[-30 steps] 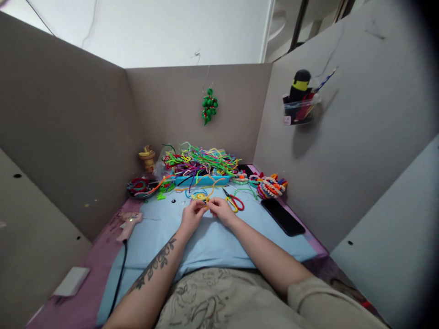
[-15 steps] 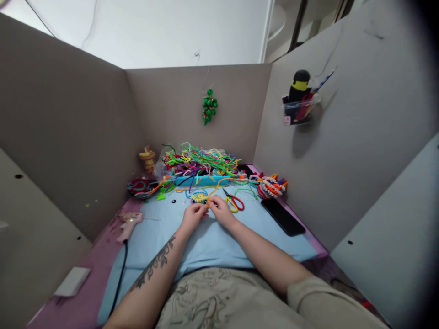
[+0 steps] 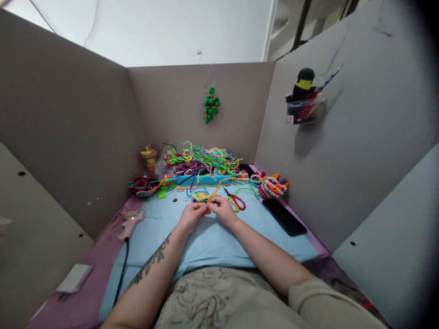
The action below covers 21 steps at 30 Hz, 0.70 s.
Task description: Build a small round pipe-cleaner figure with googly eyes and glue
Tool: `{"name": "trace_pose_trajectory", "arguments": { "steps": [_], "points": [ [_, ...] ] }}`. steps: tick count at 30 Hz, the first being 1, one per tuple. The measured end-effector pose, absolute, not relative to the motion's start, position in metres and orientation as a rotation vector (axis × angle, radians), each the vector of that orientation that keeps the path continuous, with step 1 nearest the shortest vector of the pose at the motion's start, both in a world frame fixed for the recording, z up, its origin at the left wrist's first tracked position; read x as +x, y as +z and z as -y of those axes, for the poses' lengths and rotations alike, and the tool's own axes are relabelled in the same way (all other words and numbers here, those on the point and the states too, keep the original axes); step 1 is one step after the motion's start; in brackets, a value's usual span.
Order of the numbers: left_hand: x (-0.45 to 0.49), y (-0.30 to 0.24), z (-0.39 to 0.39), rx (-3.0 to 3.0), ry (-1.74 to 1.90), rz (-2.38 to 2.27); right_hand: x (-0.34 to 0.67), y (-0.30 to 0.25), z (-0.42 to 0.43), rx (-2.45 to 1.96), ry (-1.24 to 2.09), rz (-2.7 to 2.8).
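My left hand [image 3: 192, 214] and my right hand [image 3: 222, 210] meet over the light blue mat [image 3: 206, 242], fingertips pinched together on an orange pipe cleaner [image 3: 216, 189] that arcs up and away from them. Just beyond the fingers lies a small round yellow and blue coiled piece [image 3: 200, 197]. Red and yellow scissors [image 3: 235, 201] lie right of my right hand. A blue tray [image 3: 202, 179] heaped with many-coloured pipe cleaners [image 3: 200, 160] stands behind.
A black phone [image 3: 284, 217] lies at the right of the mat. A pink glue gun [image 3: 130, 223] with a black cord rests at the left. Finished coiled pieces [image 3: 272, 185] sit at the back right, a dark bowl [image 3: 140, 186] at the back left. Grey partition walls close in three sides.
Both hands stay pinched on the orange pipe cleaner, and their fingertips have shifted slightly closer together. The view has tilted a little.
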<state>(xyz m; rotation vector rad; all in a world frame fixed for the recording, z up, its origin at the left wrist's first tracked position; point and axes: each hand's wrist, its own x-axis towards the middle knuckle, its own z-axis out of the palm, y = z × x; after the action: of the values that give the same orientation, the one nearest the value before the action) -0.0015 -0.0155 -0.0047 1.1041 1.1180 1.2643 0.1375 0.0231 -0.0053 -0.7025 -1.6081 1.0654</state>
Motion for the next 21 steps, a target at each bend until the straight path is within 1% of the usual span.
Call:
{"name": "trace_pose_trajectory", "arguments": {
  "steps": [5, 9, 14, 21],
  "points": [
    [-0.006, -0.001, 0.017, 1.533, 1.234, -1.226, 0.144, -0.005, -0.026, -0.738, 1.672, 1.418],
    [-0.011, -0.006, 0.017, 1.812, 1.26, -1.282, 0.148, -0.003, -0.027, -0.778, 1.949, 1.362],
    [-0.015, -0.011, 0.013, 2.133, 1.503, -1.289, 0.149, -0.003, -0.027, -0.817, 1.997, 1.335],
    [-0.009, -0.008, 0.016, 2.22, 1.563, -1.409, 0.145, -0.004, -0.028, -0.826, 1.766, 1.417]
  ]
}}
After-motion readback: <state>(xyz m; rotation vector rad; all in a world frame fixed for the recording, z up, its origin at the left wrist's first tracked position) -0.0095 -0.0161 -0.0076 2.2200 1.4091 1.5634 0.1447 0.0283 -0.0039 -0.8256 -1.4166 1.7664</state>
